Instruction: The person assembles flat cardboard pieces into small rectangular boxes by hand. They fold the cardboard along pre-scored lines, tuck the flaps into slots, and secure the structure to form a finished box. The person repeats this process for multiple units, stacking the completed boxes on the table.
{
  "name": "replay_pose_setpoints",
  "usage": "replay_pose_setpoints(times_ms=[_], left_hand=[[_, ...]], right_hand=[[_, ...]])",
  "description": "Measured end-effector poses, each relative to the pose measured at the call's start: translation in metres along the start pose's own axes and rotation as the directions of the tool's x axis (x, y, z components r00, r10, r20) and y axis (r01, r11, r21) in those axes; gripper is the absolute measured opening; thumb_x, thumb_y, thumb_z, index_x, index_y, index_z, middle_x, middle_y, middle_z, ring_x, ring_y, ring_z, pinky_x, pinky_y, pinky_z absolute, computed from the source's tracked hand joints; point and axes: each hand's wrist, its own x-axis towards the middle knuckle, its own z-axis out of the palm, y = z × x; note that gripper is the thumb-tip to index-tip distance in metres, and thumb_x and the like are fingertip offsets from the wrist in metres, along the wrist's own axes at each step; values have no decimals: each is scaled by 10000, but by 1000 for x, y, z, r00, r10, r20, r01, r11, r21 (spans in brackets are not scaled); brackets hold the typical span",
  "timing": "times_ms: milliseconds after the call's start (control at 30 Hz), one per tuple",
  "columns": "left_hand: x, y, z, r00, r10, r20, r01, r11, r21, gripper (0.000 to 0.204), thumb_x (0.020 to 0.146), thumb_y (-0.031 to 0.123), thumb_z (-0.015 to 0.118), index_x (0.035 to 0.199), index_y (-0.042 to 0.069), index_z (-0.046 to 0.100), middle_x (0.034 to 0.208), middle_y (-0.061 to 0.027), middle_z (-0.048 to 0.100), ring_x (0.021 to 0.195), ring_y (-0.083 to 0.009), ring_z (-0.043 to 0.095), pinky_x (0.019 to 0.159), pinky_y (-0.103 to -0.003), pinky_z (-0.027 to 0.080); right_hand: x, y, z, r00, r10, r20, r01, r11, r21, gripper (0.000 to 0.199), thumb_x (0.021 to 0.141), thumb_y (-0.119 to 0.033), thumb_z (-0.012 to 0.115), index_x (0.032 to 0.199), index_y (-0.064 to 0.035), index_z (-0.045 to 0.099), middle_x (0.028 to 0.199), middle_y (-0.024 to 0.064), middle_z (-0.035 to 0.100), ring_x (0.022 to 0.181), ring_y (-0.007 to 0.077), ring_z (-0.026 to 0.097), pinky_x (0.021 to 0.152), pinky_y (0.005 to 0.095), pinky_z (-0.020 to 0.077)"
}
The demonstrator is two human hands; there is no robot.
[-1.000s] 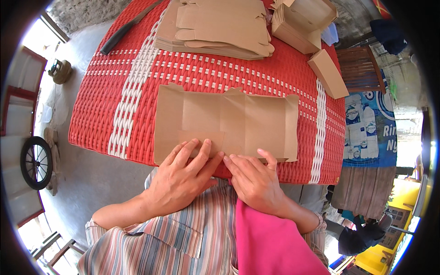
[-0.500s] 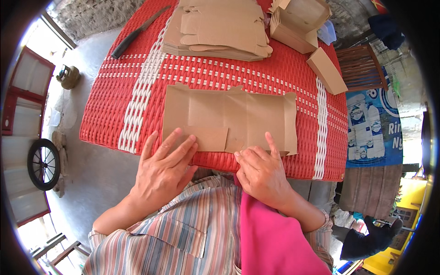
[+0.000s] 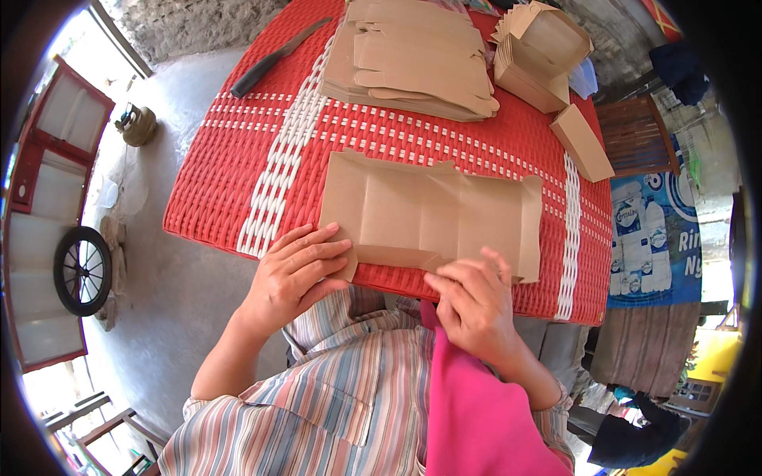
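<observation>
A partly folded brown cardboard box point(image 3: 468, 210) lies on the red woven tabletop close to me, its inside facing up and its low walls raised. My left hand point(image 3: 298, 270) is at its front left corner, with long fingers over the side flap and the thumb below, closing on the cardboard. At the middle of the box's front edge, my right hand point(image 3: 472, 297) has its fingers bent against the front flap. One raised finger of that hand is smeared by motion, and its thumb is partly hidden.
Beyond the box lies a stack of flat cardboard blanks point(image 3: 421, 67), with a dark-handled knife point(image 3: 274, 62) to its left. Folded boxes point(image 3: 540, 59) stand at the far right, and a narrow closed box point(image 3: 583, 143) rests nearer. The table's front edge point(image 3: 381, 278) runs beneath my hands.
The front left flap, lying folded inward before, now stands away from the box floor. My left hand has shifted onto the left corner; my right fingers have curled at the front edge. The view has turned slightly.
</observation>
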Motion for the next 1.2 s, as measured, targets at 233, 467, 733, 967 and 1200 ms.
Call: replay_pose_setpoints(times_ms=[233, 467, 733, 967, 1200], left_hand=[[10, 7, 19, 947, -211, -244, 205, 978, -47, 127, 799, 6, 756, 891, 4, 669, 960, -101, 711, 973, -285, 704, 832, -387, 550], [17, 10, 21, 910, -312, -273, 313, 949, -39, 155, 779, 3, 769, 912, 35, 695, 1063, -112, 673, 929, -264, 687, 786, -366, 538], [7, 9, -12, 941, -339, -8, 339, 938, 72, 253, 808, 124, 764, 1062, 119, 765, 1308, -32, 637, 1216, -243, 588, 1163, -483, 222], [14, 13, -19, 897, -439, 42, 439, 898, 27, 277, 793, 93, 744, 1067, 137, 753, 1316, -30, 625, 1274, -235, 543, 1143, -458, 254], [13, 14, -7, 895, -444, -34, 445, 890, 100, 234, 796, 73, 721, 1024, 121, 726, 1294, -45, 616, 1179, -239, 566, 1080, -453, 299]], right_hand=[[35, -13, 31, 968, -250, 10, 241, 942, 233, 470, 769, -69, 700, 1221, 46, 641, 1197, 129, 610, 1060, 270, 610, 977, 418, 481], [47, -15, 42, 981, -169, 94, 157, 980, 123, 547, 771, -98, 706, 1298, 23, 628, 1297, 88, 583, 1062, 223, 562, 975, 382, 450], [53, -19, 44, 981, -152, 116, 141, 985, 101, 566, 773, -118, 718, 1320, -5, 630, 1260, 61, 591, 987, 180, 562, 910, 349, 455], [57, -23, 40, 972, -129, 196, 132, 991, -5, 560, 769, -152, 731, 1317, -74, 646, 1217, 55, 637, 948, 177, 574, 1001, 426, 415], [53, -23, 45, 981, -115, 155, 116, 993, 7, 511, 802, -173, 711, 1297, -63, 645, 1184, 52, 635, 946, 170, 575, 1029, 439, 400]])
